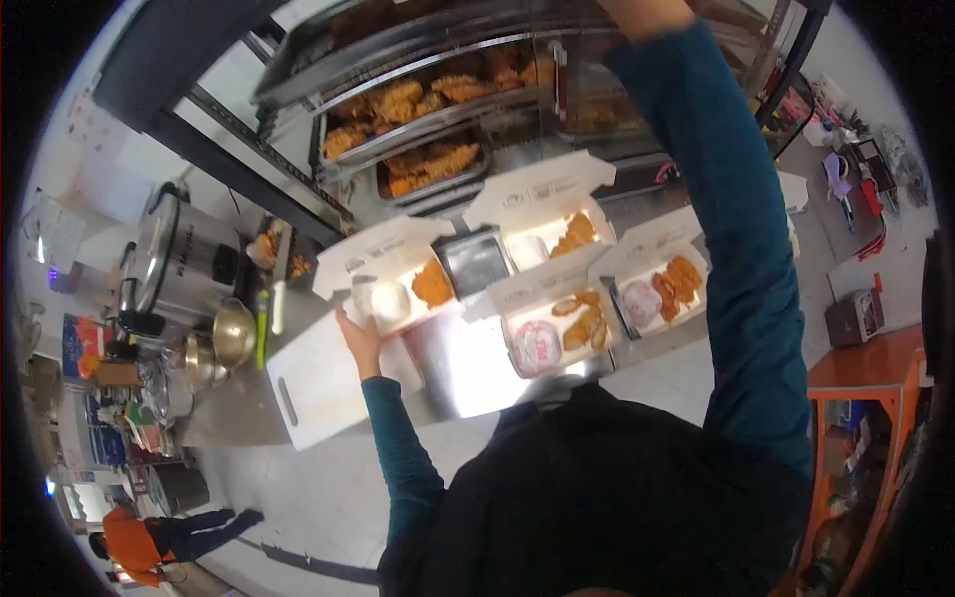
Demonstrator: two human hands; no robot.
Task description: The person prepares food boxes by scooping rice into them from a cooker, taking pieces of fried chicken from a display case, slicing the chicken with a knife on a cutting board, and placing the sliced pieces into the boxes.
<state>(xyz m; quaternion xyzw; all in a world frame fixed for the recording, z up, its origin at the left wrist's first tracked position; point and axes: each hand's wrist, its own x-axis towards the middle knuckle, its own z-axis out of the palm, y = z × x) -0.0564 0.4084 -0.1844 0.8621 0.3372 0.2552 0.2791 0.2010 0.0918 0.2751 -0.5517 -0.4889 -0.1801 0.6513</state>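
Note:
My left hand (361, 339) is at the near left edge of an open takeout box (418, 317) that holds a white rounded item (389, 300) and a piece of fried chicken (431, 283); whether the fingers grip the box is unclear. My right arm reaches up past the top rim of the picture. Only the wrist and lower part of my right hand (647, 15) show, and its fingers are out of view. Three further open boxes stand to the right, with fried chicken (586, 326) and wrapped round items (536, 348) in them.
A glass-fronted case with trays of fried chicken (429, 166) rises behind the boxes. On the left are a white cutting board (321, 380), a knife (280, 287), green-handled tongs or similar tool (262, 328), metal bowls (233, 333) and a large cooker (179, 254). A person in orange (134, 539) is farther off.

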